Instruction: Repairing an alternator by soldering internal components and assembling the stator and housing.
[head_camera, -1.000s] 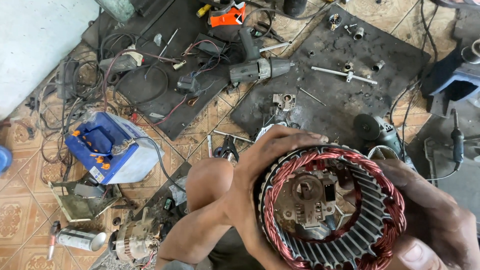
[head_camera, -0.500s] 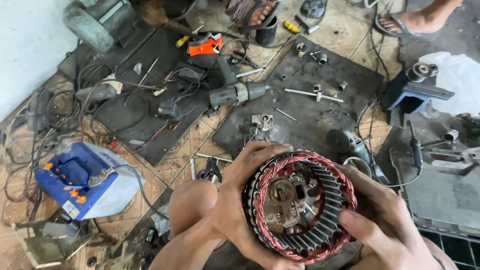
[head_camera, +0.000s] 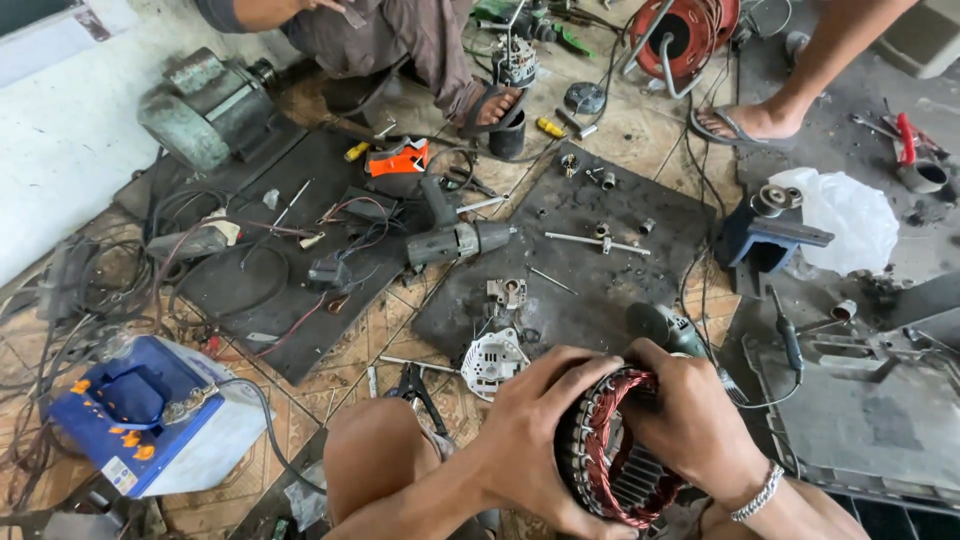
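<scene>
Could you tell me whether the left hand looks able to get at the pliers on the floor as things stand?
Probably not yet: the left hand grips the stator together with the right hand. The pliers lie close by, uncovered.

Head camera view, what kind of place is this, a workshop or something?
Probably an informal floor-level repair workshop for alternators or motors. Both hands hold a copper-wound stator, a power drill lies on a dark mat, and a blue battery sits amid loose wires.

Two hands, left hand (head_camera: 535, 435) and right hand (head_camera: 690, 425), one stator (head_camera: 615, 450), one battery (head_camera: 140, 415), two sandalled feet (head_camera: 745, 122).
</scene>
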